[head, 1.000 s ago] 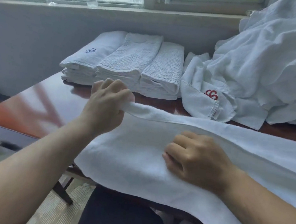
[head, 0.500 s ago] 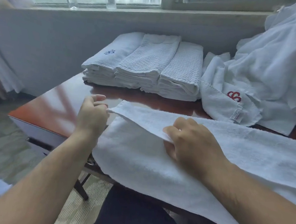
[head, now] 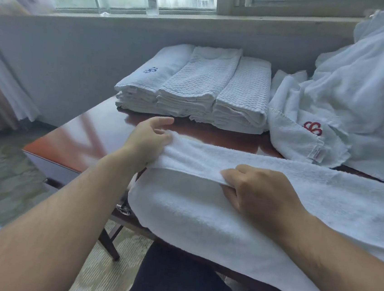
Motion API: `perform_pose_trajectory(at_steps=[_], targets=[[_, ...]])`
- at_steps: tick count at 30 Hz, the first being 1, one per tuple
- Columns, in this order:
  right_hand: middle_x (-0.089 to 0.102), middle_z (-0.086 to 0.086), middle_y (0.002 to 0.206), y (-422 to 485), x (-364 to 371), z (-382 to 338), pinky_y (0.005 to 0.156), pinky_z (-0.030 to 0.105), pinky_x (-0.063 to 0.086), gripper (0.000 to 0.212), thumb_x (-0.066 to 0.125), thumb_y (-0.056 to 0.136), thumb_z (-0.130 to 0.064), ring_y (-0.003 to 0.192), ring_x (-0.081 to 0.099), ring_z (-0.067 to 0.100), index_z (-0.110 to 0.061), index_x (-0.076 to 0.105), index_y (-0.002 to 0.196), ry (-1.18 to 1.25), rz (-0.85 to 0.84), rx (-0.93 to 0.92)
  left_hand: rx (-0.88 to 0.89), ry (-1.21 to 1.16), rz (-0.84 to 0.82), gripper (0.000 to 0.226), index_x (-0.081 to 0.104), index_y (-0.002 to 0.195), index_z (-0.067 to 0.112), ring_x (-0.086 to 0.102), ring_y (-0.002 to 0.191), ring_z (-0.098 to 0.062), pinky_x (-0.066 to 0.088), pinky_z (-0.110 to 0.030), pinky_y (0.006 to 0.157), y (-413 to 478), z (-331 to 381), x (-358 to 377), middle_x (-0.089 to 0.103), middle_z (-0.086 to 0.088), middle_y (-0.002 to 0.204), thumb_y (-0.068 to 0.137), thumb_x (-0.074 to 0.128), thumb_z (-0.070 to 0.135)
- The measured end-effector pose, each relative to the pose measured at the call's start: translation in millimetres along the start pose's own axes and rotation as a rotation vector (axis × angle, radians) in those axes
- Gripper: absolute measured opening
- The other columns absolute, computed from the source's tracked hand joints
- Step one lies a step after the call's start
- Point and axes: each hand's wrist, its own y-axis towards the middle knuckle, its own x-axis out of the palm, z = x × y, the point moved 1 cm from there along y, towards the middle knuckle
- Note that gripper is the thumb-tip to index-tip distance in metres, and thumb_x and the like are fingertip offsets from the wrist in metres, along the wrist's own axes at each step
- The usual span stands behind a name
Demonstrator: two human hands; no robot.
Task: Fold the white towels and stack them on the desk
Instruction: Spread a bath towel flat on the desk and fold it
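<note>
So the white towel [head: 238, 212] is spread across the near edge of the counter [head: 87, 139], lower middle of the frame, with its front part drooping over toward the person's lap. Its far long edge is doubled back toward them, which looks to me like the first lengthwise fold being made. The left hand [head: 148, 140] sits at the towel's left end, centre of frame, thumb under and fingers [head: 162, 120] loosely spread on top, lightly holding that end so the flap stays lined up. The right hand [head: 259, 195] is curled, pinching the folded edge further along. Finished folded towels [head: 199, 89] sit in three neat stacks at upper centre, and the unfolded pile [head: 357, 96] is heaped at upper right, within reach.
</note>
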Motion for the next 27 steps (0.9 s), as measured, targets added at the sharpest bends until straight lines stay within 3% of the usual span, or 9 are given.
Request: perform_pose_trajectory(at_steps=[4, 7, 10, 12, 14, 16, 18, 22, 27], targets=[[0.053, 0.001, 0.058, 2.5, -1.7, 6.7, 0.043, 0.028, 0.035, 0.024, 0.073, 0.088, -0.025, 0.048, 0.052, 0.032, -0.011, 0.062, 0.072, 0.056, 0.168, 0.086, -0.004, -0.19, -0.064, 0.05, 0.068, 0.12, 0.036, 0.067, 0.089, -0.024, 0.057, -0.043, 0.086, 9.5, 10.8, -4.2, 0.074, -0.004, 0.109, 0.073, 0.076, 0.025], [0.057, -0.002, 0.068, 2.4, 7.3, 5.2, 0.048, 0.03, 0.037, 0.029, 0.052, 0.098, -0.041, 0.058, 0.058, 0.027, -0.02, 0.067, 0.084, 0.0, 0.029, -0.002, -0.037, -0.13, -0.172, 0.069, 0.058, 0.136, 0.033, 0.071, 0.104, -0.03, 0.055, -0.048, 0.097, 10.5, 8.3, -2.7, 0.067, -0.011, 0.121, 0.073, 0.079, 0.015], [0.057, -0.004, 0.064, -0.5, 9.7, 2.5, 0.046, 0.026, 0.036, 0.03, 0.055, 0.097, -0.041, 0.053, 0.056, 0.024, -0.02, 0.069, 0.079, 0.024, 0.024, -0.038, -0.037, -0.036, -0.136, 0.052, 0.066, 0.129, 0.028, 0.07, 0.101, -0.039, 0.056, -0.05, 0.095, 9.2, -0.3, -4.0, 0.067, -0.017, 0.123, 0.083, 0.073, 0.002], [0.057, -0.003, 0.062, 2.1, 6.4, 3.3, 0.045, 0.026, 0.036, 0.028, 0.064, 0.094, -0.039, 0.051, 0.056, 0.024, -0.019, 0.068, 0.075, 0.052, 0.099, -0.033, -0.034, 0.01, -0.158, 0.032, 0.075, 0.109, 0.027, 0.07, 0.079, -0.025, 0.058, -0.033, 0.076, 7.7, -4.5, -8.2, 0.073, -0.011, 0.111, 0.084, 0.076, 0.007], [0.062, -0.005, 0.073, 4.4, 5.7, 0.5, 0.052, 0.028, 0.041, 0.029, 0.056, 0.096, -0.047, 0.062, 0.06, 0.021, -0.024, 0.07, 0.086, 0.066, 0.034, -0.053, 0.022, 0.215, -0.157, 0.016, 0.077, 0.094, 0.031, 0.06, 0.064, 0.002, 0.046, -0.014, 0.059, 4.6, -6.8, -11.7, 0.071, 0.008, 0.086, 0.082, 0.081, 0.022], [0.064, -0.011, 0.091, 2.5, 8.0, -1.3, 0.065, 0.029, 0.042, 0.037, 0.043, 0.098, -0.057, 0.081, 0.062, 0.015, -0.032, 0.067, 0.107, 0.142, -0.093, -0.011, 0.115, 0.43, -0.099, 0.012, 0.074, 0.09, 0.035, 0.054, 0.065, 0.01, 0.037, -0.006, 0.059, 0.6, -8.9, -10.1, 0.059, 0.022, 0.077, 0.081, 0.082, 0.032], [0.059, -0.016, 0.094, -0.2, 7.5, -1.9, 0.069, 0.028, 0.036, 0.045, 0.031, 0.095, -0.065, 0.083, 0.056, 0.006, -0.038, 0.063, 0.112, 0.207, -0.179, 0.009, 0.174, 0.52, -0.061, 0.015, 0.072, 0.094, 0.037, 0.054, 0.078, 0.004, 0.036, -0.01, 0.07, -3.1, -12.4, -8.1, 0.059, 0.017, 0.09, 0.081, 0.081, 0.037], [0.057, -0.007, 0.075, -1.9, -0.5, 9.4, 0.066, 0.03, 0.04, 0.049, 0.032, 0.098, -0.059, 0.075, 0.052, 0.007, -0.023, 0.054, 0.072, 0.485, -0.281, 0.083, 0.239, 0.624, -0.006, 0.017, 0.072, 0.101, 0.036, 0.056, 0.081, -0.002, 0.037, -0.014, 0.07, -11.7, -16.0, -8.3, 0.058, 0.009, 0.095, 0.085, 0.077, 0.041], [0.057, -0.018, 0.09, -15.1, -5.3, 21.1, 0.075, 0.013, 0.038, 0.018, 0.058, 0.096, -0.043, 0.089, 0.052, -0.002, -0.038, 0.073, 0.105, 0.453, -0.258, 0.152, 0.327, 0.894, 0.074, 0.029, 0.065, 0.122, 0.032, 0.043, 0.12, -0.025, 0.039, -0.039, 0.1, -26.6, -12.9, -1.3, 0.048, 0.0, 0.128, 0.095, 0.063, 0.042]])
